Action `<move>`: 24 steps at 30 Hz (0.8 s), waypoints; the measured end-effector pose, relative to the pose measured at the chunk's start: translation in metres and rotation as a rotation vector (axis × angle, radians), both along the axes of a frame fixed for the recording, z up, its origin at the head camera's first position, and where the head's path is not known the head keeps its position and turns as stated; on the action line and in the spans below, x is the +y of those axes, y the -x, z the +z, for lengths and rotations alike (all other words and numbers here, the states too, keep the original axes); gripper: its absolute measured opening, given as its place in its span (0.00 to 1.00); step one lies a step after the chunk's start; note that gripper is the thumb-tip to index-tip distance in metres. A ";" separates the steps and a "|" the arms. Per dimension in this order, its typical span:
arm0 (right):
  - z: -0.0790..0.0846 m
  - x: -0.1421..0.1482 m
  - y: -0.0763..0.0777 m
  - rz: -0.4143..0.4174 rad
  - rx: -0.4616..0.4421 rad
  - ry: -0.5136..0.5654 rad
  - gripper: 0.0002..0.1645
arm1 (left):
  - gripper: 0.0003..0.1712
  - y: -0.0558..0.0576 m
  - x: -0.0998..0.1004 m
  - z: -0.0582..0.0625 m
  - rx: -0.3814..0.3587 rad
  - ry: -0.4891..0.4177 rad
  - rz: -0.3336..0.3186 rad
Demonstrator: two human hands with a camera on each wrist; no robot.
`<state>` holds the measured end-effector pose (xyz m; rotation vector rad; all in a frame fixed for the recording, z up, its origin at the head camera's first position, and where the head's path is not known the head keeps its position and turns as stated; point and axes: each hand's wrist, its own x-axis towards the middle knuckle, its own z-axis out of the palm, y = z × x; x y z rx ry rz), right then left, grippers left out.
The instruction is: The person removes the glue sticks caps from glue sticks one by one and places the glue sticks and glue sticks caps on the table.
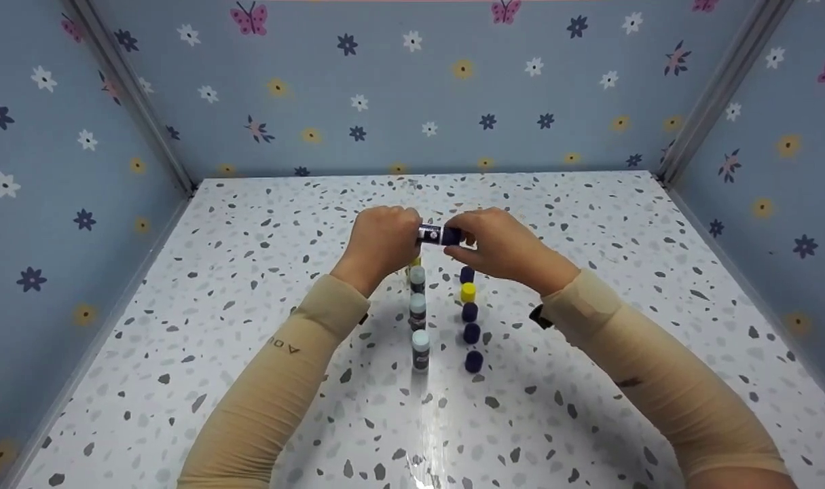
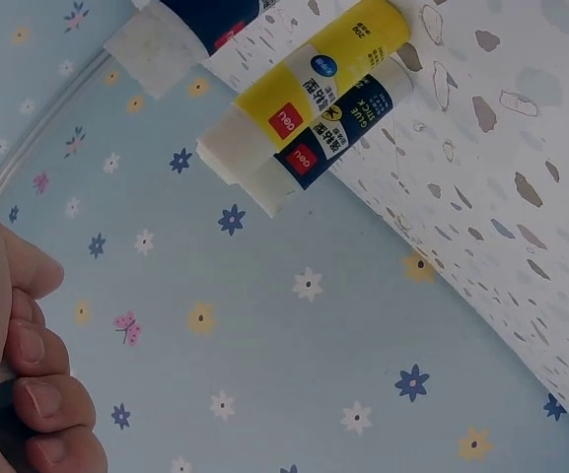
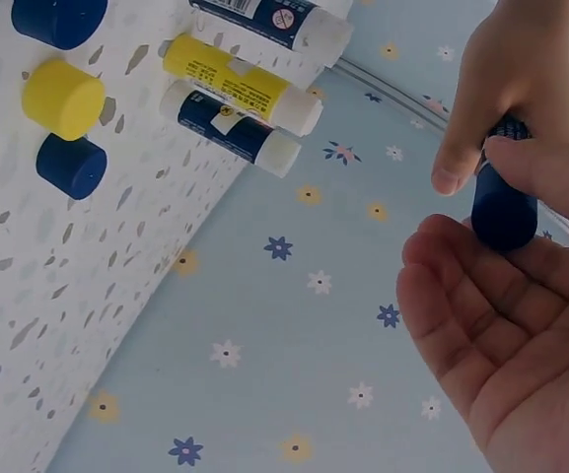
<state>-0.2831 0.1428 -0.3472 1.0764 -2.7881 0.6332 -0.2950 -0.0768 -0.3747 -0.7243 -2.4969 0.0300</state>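
In the head view both hands are raised over the table around one dark blue glue stick (image 1: 430,233), held level. My left hand (image 1: 383,239) grips its body, fingers curled round it. My right hand (image 1: 500,244) pinches the dark blue cap (image 3: 504,212) at the stick's right end, thumb on top and fingers beneath, as the right wrist view shows. Below the hands stands a column of glue sticks with bare whitish tops, the nearest glue stick (image 1: 420,350) blue and a yellow glue stick (image 2: 323,74) farther back. Part of that column is hidden by my left hand.
To the right of the sticks runs a row of loose caps, several dark blue, such as the nearest cap (image 1: 474,361), and a yellow cap (image 1: 468,293). The speckled white table (image 1: 249,394) is bounded by flower-patterned walls (image 1: 412,88) at the back and sides.
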 end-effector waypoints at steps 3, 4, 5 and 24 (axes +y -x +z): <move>-0.004 0.002 0.000 0.033 -0.004 0.028 0.10 | 0.08 -0.001 -0.001 -0.001 0.014 0.002 0.004; -0.005 0.003 0.001 0.040 -0.003 0.034 0.09 | 0.08 -0.001 -0.001 -0.001 0.021 0.002 0.003; -0.006 0.003 0.001 0.045 0.002 0.036 0.08 | 0.07 -0.001 0.000 -0.001 0.027 0.004 0.002; -0.012 0.004 -0.001 0.097 0.046 0.067 0.05 | 0.07 -0.002 0.004 0.000 -0.075 0.061 -0.030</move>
